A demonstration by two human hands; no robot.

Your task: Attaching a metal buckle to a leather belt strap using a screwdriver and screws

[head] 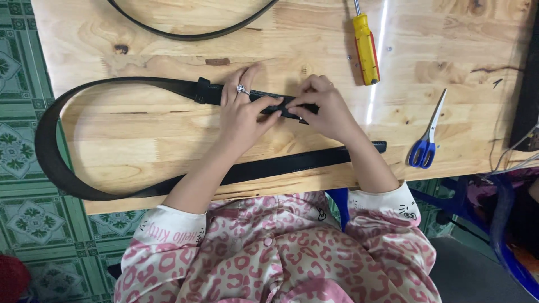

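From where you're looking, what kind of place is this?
Probably a small home workshop: a bare wooden table over green patterned floor tiles, with a yellow screwdriver and blue-handled scissors beside a black belt.

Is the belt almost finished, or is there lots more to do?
Hard to say it's near done. The black belt lies looped on the wooden table, its keeper loop already on the strap. Both hands, left and right, are pressing on one belt end; what they work there is hidden. The screwdriver and scissors lie untouched, and a second strap waits above.
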